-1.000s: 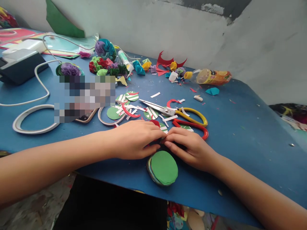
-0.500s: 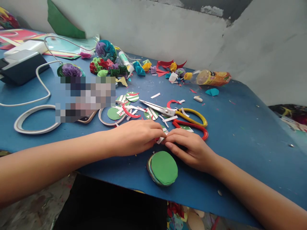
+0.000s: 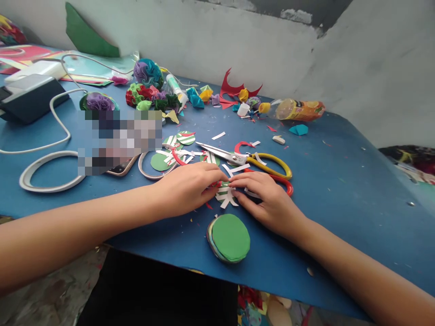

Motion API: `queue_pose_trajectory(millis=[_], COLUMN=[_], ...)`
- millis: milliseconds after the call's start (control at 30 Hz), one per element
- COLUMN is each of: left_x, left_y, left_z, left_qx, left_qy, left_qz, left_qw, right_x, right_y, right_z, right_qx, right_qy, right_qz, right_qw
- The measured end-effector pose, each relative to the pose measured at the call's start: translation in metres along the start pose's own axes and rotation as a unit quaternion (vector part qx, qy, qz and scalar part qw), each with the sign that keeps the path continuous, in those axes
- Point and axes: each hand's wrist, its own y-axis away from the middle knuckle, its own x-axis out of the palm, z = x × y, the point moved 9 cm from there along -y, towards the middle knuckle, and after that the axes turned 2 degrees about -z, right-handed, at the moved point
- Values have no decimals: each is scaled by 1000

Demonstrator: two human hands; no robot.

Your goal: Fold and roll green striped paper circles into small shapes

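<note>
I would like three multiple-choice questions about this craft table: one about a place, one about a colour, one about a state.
1. Where is the stack of paper circles?
A. beside the bottle
B. near the table's front edge, below the hands
C. on the dark box

2. What colour is its top circle?
A. green
B. red
C. yellow

3. How does the bottle stand?
A. upright
B. on its side
C. upside down

Answers: 1 B, it sits just below the left hand and right hand. 2 A, green shows on top. 3 B, it lies flat.

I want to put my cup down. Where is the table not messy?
The blue table is bare right of the scissors, below the bottle. It is crowded around both hands, the green paper stack and the paper flowers.
</note>
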Motion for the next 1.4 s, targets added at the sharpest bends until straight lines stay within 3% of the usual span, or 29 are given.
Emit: queue_pose_trajectory(millis=[367, 567, 767, 1200, 1400], left_x=[-21, -14, -16, -10, -9], left_y=[2, 2, 3, 1, 4], left_z=[-10, -13, -14, -14, -22], left_qx=[46, 47, 55, 53, 90], left_qy=[50, 59, 56, 66, 33], left_qz=[-110, -71, -85, -44, -33], left_qw=[992, 995, 993, 995, 995], right_x=[-8, -11, 4, 6, 4], right_y=[0, -1, -1, 0, -2], right_z=[4, 0, -10, -9, -6], right_qx=[-7, 16, 42, 29, 20], right_qy=[-42, 6, 84, 78, 73], right_qz=[-23, -48, 29, 59, 56], right_qw=[999, 999, 995, 995, 996])
